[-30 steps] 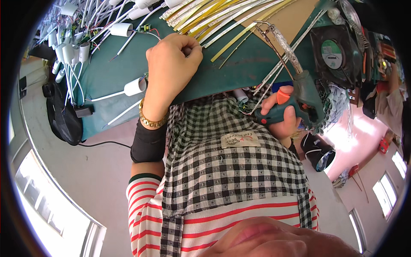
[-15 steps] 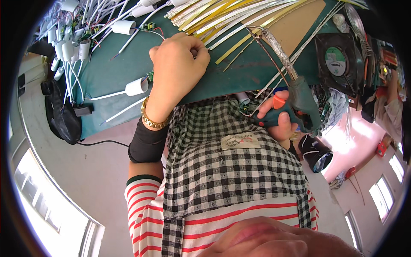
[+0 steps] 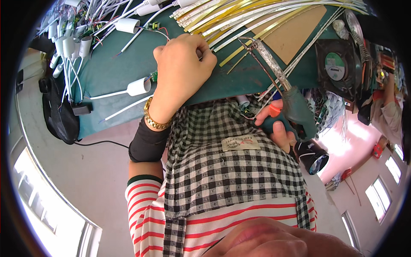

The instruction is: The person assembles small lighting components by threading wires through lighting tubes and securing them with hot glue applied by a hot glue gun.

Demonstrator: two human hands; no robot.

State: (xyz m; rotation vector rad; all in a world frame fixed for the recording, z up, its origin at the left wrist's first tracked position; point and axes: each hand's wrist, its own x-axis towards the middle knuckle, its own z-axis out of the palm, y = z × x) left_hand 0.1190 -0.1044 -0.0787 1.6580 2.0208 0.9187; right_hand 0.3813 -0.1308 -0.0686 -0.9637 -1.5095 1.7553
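Observation:
My left hand [image 3: 184, 64] is closed, its fingertips curled down at the table beside the ends of white and yellow LED strips [image 3: 231, 26]; whatever it pinches is hidden under the knuckles. A thin wire runs toward it from a small circuit board [image 3: 153, 26] by a white lamp cap [image 3: 127, 25]. Below the wrist lies a second white cap [image 3: 139, 87] with its cable. My right hand [image 3: 278, 124] is wrapped around the dark green handle of a soldering gun [image 3: 295, 107], a finger on its orange trigger. The bent tip points up and left, above the strips' near side.
Many white caps and cables [image 3: 70, 45] are heaped at the far left. A brown board [image 3: 295, 36] lies beneath the strips. A black fan [image 3: 338, 66] stands at the right. The green table's [image 3: 107, 64] front edge runs just before my apron. Another person's arm [image 3: 387, 94] shows far right.
The soldering gun has come down and left, its tip closer to my left hand. My left hand has shifted slightly right, still closed.

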